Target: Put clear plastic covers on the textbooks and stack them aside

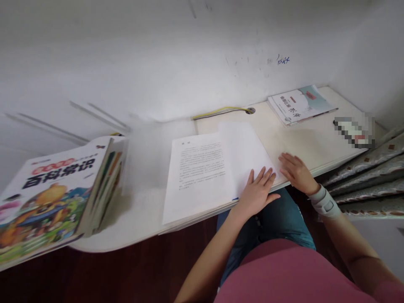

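Near the front edge of the white desk (142, 221), one open book (224, 168) is lying flat, its left page (202, 166) showing print and its right page (244, 153) appearing blank. Two hands are attending: the left hand (257, 189) is resting palm down on the right page, fingers spread, gripping nothing; the right hand (296, 172) is lying just beside that page, fingers slightly parted, holding nothing visible. The person is apparently smoothing the page; the next move is probably calling for a light, even press. Outward, one wristband (325, 202) is circling the right wrist, one book pile (59, 189) is standing at left, volumes not fully countable, one pale-covered book (299, 105) and one pixelated object (354, 131) are lying at right, and one yellow cable (219, 112) is running to one desk hole (250, 111).
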Available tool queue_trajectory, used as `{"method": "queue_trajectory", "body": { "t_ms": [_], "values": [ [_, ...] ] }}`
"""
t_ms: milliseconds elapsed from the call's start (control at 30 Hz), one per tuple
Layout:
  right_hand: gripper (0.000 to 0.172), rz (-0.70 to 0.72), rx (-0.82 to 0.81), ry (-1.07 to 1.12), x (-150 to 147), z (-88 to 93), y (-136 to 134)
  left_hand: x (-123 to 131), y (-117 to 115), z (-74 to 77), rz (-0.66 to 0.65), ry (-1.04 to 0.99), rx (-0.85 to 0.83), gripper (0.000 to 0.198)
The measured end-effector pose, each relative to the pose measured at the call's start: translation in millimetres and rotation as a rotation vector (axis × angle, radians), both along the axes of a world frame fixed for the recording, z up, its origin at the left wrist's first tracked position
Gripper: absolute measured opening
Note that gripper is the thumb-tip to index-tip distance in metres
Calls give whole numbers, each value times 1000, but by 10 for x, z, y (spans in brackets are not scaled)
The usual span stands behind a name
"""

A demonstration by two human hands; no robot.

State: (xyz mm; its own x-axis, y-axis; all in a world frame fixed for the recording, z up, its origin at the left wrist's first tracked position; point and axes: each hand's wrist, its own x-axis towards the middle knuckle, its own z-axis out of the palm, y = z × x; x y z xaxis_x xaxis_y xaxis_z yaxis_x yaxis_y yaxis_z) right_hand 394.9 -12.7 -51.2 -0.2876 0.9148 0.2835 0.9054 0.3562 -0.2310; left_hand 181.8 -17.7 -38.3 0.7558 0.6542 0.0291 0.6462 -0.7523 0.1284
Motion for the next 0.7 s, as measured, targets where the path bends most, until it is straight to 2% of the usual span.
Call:
{"method": "queue_trajectory", "body": {
  "t_ms": [100, 233, 367, 433, 567, 700],
  "values": [
    [44, -65, -5, -85, 86, 13, 130, 21, 7, 30, -11, 4, -8, 66],
    [44, -54, -20, -127, 144, -37, 230, 54, 47, 61, 7, -16, -10, 67],
    [47, -59, -30, -92, 158, -78, 233, 73, 123, 30, 322, -37, 97, 60],
    [50, -76, -34, -82, 159, -83, 233, 82, 162, 12, 435, 4, 119, 60],
    [50, -81, -44, -75, 160, -82, 247, 117, 221, 16, 416, 92, 55, 63],
    [52, -79, -50, -76, 163, -79, 253, 153, 233, 21, 390, 80, 68, 64]
  ]
}}
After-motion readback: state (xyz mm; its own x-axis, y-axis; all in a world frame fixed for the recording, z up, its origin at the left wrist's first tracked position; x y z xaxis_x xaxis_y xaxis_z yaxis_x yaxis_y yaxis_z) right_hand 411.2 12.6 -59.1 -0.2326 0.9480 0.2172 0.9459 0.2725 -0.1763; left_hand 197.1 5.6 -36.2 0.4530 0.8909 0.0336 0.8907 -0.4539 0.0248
